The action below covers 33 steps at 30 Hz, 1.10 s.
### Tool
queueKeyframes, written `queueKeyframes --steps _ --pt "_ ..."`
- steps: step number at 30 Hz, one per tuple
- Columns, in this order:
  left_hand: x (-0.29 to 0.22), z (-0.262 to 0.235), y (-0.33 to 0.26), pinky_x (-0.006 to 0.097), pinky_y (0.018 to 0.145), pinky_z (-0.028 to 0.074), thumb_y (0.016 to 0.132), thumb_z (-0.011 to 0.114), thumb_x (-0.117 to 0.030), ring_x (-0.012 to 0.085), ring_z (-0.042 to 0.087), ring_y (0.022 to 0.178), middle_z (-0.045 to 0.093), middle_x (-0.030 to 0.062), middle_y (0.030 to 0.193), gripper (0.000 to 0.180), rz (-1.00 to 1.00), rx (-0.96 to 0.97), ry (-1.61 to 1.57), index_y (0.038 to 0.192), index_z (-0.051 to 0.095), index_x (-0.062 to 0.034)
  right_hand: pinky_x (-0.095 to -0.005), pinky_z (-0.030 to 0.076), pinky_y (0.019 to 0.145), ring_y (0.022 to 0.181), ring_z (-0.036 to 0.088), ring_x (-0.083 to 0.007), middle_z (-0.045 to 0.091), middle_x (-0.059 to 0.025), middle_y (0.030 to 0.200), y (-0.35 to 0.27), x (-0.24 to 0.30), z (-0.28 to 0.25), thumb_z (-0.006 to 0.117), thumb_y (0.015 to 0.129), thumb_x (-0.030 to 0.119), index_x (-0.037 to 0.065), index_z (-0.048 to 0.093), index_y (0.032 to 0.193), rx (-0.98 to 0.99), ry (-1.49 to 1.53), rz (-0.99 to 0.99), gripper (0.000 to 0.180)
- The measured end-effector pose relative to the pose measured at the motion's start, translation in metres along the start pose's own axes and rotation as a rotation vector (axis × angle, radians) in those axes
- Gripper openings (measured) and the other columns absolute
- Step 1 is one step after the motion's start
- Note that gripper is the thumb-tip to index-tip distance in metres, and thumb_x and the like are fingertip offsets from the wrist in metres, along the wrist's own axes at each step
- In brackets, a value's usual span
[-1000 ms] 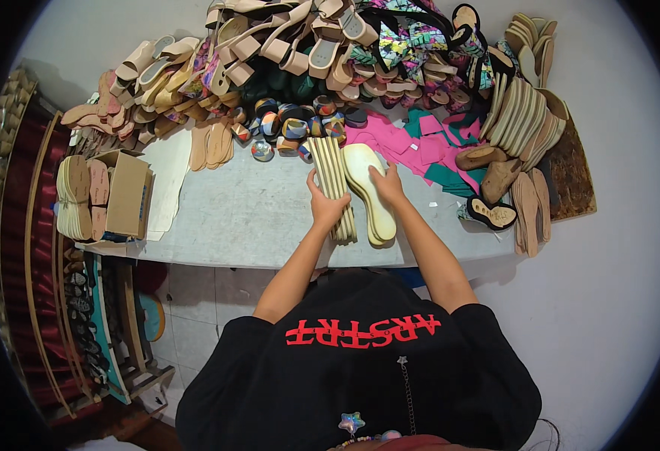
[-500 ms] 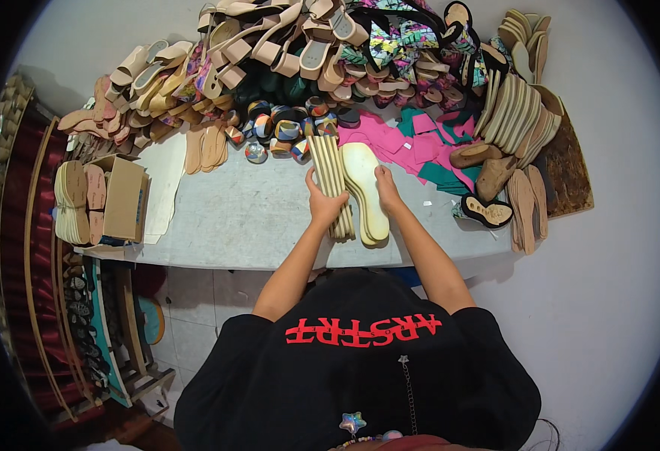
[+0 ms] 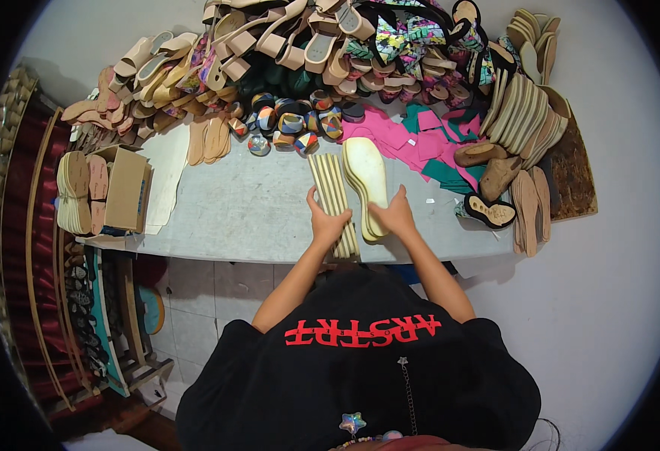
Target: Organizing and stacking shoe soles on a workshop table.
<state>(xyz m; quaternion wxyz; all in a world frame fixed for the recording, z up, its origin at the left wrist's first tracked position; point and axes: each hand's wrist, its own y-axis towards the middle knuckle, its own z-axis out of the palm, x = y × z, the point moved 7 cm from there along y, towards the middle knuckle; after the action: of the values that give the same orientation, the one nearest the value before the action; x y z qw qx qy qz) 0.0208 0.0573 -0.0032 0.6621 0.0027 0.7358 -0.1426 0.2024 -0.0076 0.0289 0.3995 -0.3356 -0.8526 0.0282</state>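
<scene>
A stack of shoe soles stands on its long side with striped cream and brown edges showing. My left hand is closed around its lower part, fingers on the left and thumb on the right. Right beside it, a second stack of soles lies flat with a pale yellow face up. My right hand is at that stack's lower right, its thumb on the top sole and its other fingers stretched upward, apart from the thumb.
On the grey table, patterned heels and pink fabric scraps lie beyond the stacks. Sandals are heaped at the back. A cardboard box stands left; wooden shoe lasts and more soles lie right.
My right hand has shifted down and loosened from the side of the flat stack, its thumb now over the top sole. My left hand and its stack have moved slightly toward me.
</scene>
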Motion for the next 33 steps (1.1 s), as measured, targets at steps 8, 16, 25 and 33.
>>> queueKeyframes --steps 8,16,25,33 --pt "-0.006 -0.005 -0.003 0.031 0.07 0.048 0.063 0.067 -0.007 0.0223 0.058 0.08 0.054 0.0171 0.098 0.086 0.032 0.006 0.004 0.13 0.013 -0.0092 -0.0455 0.04 0.082 0.098 0.044 -0.044 0.021 -0.0259 0.127 -0.056 0.02 0.018 0.081 0.051 0.027 0.007 0.002 0.137 -0.171 -0.377 -0.145 0.119" --pt "-0.007 -0.007 -0.002 0.032 0.069 0.048 0.063 0.066 -0.01 0.0219 0.06 0.075 0.058 0.0149 0.091 0.085 0.049 0.019 -0.003 0.13 0.014 -0.0101 -0.0451 0.043 0.076 0.091 0.049 -0.0422 0.019 -0.0221 0.124 -0.063 0.005 0.022 0.078 0.052 0.021 0.004 0.011 0.135 -0.45 -0.227 -0.397 0.108" --pt "-0.01 -0.005 -0.002 0.031 0.072 0.048 0.064 0.067 -0.005 0.022 0.057 0.085 0.051 0.0179 0.104 0.087 -0.037 0.142 0.009 0.13 0.01 -0.008 -0.0458 0.045 0.072 0.086 0.05 -0.0414 0.022 -0.0209 0.12 -0.06 -0.012 0.026 0.073 0.054 0.008 0.006 0.013 0.135 -0.468 -0.045 -0.378 0.101" --pt "-0.005 -0.009 0.001 0.032 0.076 0.047 0.064 0.068 -0.008 0.0232 0.056 0.089 0.051 0.0192 0.106 0.088 0.025 0.139 0.058 0.131 0.01 -0.0075 -0.0441 0.039 0.084 0.104 0.038 -0.0398 0.022 -0.0215 0.12 -0.068 -0.019 0.026 0.078 0.051 0.009 0.004 0.014 0.134 -0.524 0.043 -0.348 0.105"
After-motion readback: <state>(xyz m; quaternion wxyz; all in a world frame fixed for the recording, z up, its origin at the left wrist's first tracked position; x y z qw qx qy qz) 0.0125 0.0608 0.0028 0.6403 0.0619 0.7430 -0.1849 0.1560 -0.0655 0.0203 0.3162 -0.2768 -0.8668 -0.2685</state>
